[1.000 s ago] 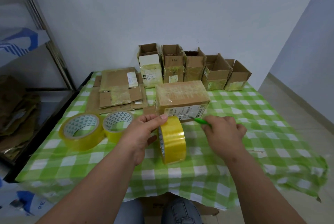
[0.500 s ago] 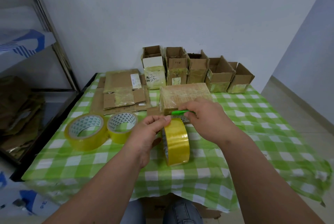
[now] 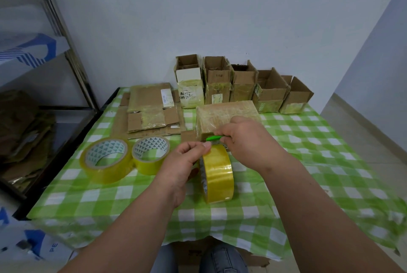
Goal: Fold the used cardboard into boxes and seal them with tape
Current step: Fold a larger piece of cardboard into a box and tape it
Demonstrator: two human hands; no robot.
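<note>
A yellow tape roll (image 3: 217, 176) stands on its edge on the green checked tablecloth (image 3: 308, 162). My left hand (image 3: 182, 165) holds its top, thumb and fingers pinching at the rim. My right hand (image 3: 244, 138) grips a small green cutter (image 3: 213, 138) just above the roll, its tip pointing left. Right behind both hands lies a closed cardboard box (image 3: 224, 116) wrapped in tape.
Two more tape rolls (image 3: 105, 159) (image 3: 150, 155) lie flat at the left. Flattened cardboard (image 3: 152, 110) is stacked behind them. Several open boxes (image 3: 242, 83) line the wall. A metal shelf (image 3: 55, 37) with cardboard stands at the left.
My right hand has moved left with the green cutter, from beside the box to just above the tape roll. My left hand has stayed on the roll.
</note>
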